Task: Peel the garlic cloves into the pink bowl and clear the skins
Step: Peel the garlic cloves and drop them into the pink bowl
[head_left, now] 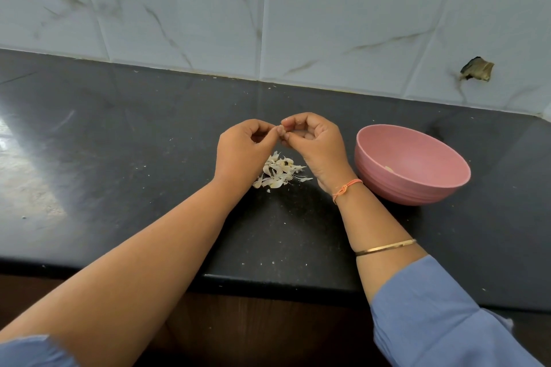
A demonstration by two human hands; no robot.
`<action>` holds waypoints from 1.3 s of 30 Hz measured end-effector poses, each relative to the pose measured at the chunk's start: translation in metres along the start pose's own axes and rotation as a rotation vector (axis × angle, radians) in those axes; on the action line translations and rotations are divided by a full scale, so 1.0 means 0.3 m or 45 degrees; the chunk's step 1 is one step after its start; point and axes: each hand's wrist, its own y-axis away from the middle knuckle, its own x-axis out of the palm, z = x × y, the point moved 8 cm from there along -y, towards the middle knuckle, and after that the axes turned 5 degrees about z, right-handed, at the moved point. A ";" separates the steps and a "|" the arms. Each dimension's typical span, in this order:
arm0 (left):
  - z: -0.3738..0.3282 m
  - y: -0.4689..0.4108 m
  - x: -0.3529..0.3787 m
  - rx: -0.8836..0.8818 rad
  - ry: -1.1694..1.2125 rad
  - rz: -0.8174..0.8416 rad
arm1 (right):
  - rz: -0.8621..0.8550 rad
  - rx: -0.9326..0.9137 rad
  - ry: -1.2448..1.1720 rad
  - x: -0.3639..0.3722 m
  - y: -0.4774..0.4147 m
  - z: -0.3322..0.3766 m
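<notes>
My left hand (243, 149) and my right hand (313, 143) meet fingertip to fingertip above the dark counter, both pinching a small garlic clove (281, 129) that is mostly hidden by the fingers. Below them lies a small heap of pale garlic skins (278, 173) on the counter. The pink bowl (372, 158) stands just right of my right wrist; a pale peeled clove (389, 169) shows at its bottom.
The black stone counter (119, 143) runs back to a white marbled tile wall (268, 9) with a broken hole (476, 69) at the right. The counter's front edge (268, 280) is near my forearms. Tiny skin flecks dot the surface.
</notes>
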 end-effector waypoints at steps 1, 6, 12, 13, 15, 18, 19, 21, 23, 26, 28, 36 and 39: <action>0.003 -0.003 -0.004 -0.009 0.011 -0.010 | -0.006 0.005 -0.019 0.000 0.000 0.000; 0.026 -0.011 -0.001 -0.094 0.199 0.004 | -0.098 0.047 0.018 -0.022 -0.005 -0.014; 0.036 -0.012 0.005 -0.139 0.314 0.015 | -0.102 -0.022 0.256 -0.029 -0.006 -0.002; 0.039 -0.012 0.008 -0.150 0.332 0.022 | -0.096 -0.033 0.276 -0.028 -0.007 -0.001; 0.041 -0.010 0.018 -0.163 0.340 0.054 | -0.061 -0.037 0.251 -0.020 -0.007 -0.001; 0.039 -0.009 0.030 -0.162 0.324 0.099 | -0.009 -0.040 0.225 -0.005 -0.004 0.006; 0.039 -0.008 0.032 -0.163 0.321 0.101 | -0.003 -0.046 0.221 -0.003 -0.002 0.010; 0.039 -0.008 0.032 -0.167 0.314 0.102 | -0.009 -0.055 0.201 -0.004 -0.001 0.013; 0.038 -0.007 0.033 -0.168 0.296 0.102 | -0.020 -0.060 0.174 -0.008 0.000 0.012; 0.036 -0.006 0.029 -0.158 0.229 0.089 | -0.037 -0.059 0.120 -0.013 -0.001 0.009; 0.034 -0.005 0.019 -0.145 0.195 0.058 | -0.055 -0.068 0.120 -0.015 -0.002 0.011; 0.033 -0.014 0.010 -0.096 0.118 0.017 | -0.079 -0.125 0.204 -0.017 -0.003 0.025; 0.032 -0.014 0.012 -0.070 0.174 0.027 | -0.063 -0.108 0.206 -0.012 -0.001 0.021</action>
